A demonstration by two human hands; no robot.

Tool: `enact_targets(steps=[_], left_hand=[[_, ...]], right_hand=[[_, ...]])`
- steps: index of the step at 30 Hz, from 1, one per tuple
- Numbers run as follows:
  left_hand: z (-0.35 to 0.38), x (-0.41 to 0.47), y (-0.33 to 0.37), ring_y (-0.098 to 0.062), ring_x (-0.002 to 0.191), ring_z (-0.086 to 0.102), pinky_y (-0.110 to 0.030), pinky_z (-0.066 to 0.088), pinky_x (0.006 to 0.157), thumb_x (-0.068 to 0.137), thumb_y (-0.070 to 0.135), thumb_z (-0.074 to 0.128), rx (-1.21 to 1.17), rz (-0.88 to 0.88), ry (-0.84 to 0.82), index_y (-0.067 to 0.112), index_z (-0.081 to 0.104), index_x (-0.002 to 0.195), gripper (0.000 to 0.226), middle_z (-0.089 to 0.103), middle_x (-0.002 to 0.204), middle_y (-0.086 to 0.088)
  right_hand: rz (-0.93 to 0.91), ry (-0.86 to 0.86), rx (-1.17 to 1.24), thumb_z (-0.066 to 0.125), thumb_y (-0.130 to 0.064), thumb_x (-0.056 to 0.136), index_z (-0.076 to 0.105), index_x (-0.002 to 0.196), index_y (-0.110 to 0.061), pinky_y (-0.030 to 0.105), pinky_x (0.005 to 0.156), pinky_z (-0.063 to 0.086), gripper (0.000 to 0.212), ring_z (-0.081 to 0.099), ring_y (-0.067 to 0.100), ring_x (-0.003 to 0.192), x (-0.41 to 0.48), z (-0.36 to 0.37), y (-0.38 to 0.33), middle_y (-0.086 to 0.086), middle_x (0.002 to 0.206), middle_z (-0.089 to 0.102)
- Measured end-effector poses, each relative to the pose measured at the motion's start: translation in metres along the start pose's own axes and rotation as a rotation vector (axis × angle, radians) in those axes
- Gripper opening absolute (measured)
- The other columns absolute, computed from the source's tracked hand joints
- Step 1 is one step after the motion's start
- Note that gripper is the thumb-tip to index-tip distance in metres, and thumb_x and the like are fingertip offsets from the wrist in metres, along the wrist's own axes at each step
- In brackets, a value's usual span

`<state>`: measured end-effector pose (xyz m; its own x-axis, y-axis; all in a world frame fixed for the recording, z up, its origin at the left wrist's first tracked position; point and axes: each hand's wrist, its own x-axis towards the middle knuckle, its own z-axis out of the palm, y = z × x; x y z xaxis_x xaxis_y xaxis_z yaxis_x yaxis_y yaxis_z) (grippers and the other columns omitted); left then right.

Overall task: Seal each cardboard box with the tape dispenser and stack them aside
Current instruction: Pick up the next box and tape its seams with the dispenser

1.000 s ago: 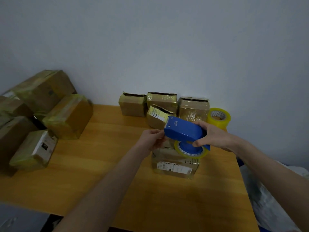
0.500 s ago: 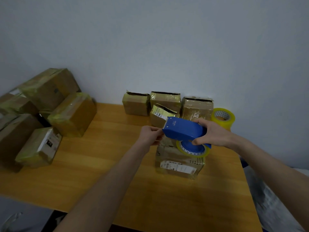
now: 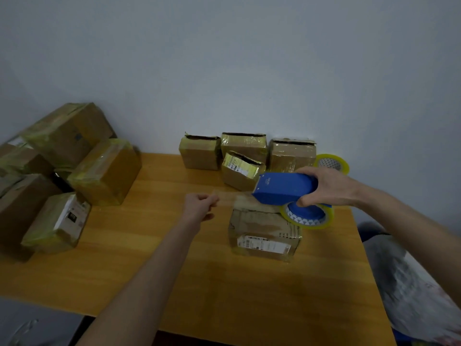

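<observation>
Head view: the right hand (image 3: 329,187) gripped the blue tape dispenser (image 3: 284,187), held just above the cardboard box (image 3: 264,231) near the middle of the table (image 3: 199,283). The left hand (image 3: 199,204), fingers curled, pinched the end of a clear tape strip (image 3: 234,196) stretched leftward from the dispenser. Taped boxes (image 3: 74,171) were piled at the table's left; a spare tape roll (image 3: 331,163) lay by the wall.

Arms extended, left hand (image 3: 200,205) pinching tape (image 3: 233,196); right hand (image 3: 329,187) gripping tape dispenser (image 3: 284,188)
</observation>
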<state>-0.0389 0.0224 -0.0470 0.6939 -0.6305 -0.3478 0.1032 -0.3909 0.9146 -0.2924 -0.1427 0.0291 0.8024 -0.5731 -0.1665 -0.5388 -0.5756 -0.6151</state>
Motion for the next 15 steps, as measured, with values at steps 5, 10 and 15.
enact_targets(steps=[5,10,15], left_hand=[[0.009,0.0,-0.016,-0.012,0.069,0.052,-0.019,0.048,0.047,0.09,0.021,0.066,0.05,0.001,0.018,0.009,0.07,0.078,0.017,0.061,0.075,-0.002],[0.021,0.004,-0.033,-0.01,0.066,0.054,-0.02,0.047,0.047,0.09,0.021,0.066,0.108,-0.024,0.036,0.011,0.07,0.075,0.018,0.063,0.074,-0.002],[0.039,0.004,-0.053,-0.009,0.073,0.054,-0.021,0.046,0.052,0.094,0.029,0.059,0.189,-0.112,-0.039,0.009,0.067,0.111,0.027,0.063,0.082,0.003]], right_hand=[[-0.001,-0.023,-0.035,0.079,-0.025,0.072,0.054,0.111,-0.028,0.02,0.067,0.044,0.047,0.059,0.009,0.084,0.003,0.009,0.006,-0.009,0.095,0.059],[0.013,-0.041,-0.132,0.078,-0.032,0.07,0.053,0.108,-0.029,0.021,0.065,0.045,0.045,0.058,0.007,0.083,0.008,0.011,0.006,-0.01,0.093,0.058],[-0.006,-0.041,-0.15,0.078,-0.033,0.07,0.053,0.112,-0.029,0.025,0.072,0.052,0.049,0.059,0.008,0.085,0.012,0.015,0.0,-0.011,0.095,0.059]])
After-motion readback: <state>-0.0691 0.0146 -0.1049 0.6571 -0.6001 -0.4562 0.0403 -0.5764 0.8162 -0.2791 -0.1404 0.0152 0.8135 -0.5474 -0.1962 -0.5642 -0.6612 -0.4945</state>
